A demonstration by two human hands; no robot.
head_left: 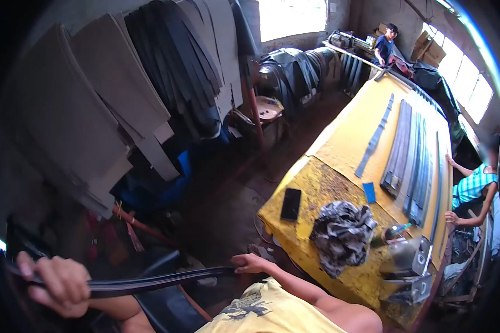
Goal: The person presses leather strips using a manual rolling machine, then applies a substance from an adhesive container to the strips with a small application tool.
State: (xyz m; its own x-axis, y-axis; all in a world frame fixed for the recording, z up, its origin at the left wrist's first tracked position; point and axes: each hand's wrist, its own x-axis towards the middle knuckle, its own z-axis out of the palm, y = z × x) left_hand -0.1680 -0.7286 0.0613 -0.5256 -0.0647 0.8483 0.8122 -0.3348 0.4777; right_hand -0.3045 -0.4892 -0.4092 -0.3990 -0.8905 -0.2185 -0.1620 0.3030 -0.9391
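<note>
A long dark strip with paler lines along it [161, 282], leather-like in look, stretches between my two hands in front of my body. My left hand [60, 282], at the lower left, has its fingers wrapped round one end. At the other end, my right hand [251, 263] pinches the strip between thumb and fingers, close to the near corner of the yellow table [278, 206]. Below the strip lies a smooth black sheet [166, 308], partly hidden by my left forearm.
Bundles of dark strips [406, 147], a phone [290, 204], a crumpled patterned cloth [343, 236] and a blue piece [369, 192] lie on the table. Grey sheets [66, 111] hang at left. One person [475, 186] stands at the table's right side, another [384, 47] at its far end.
</note>
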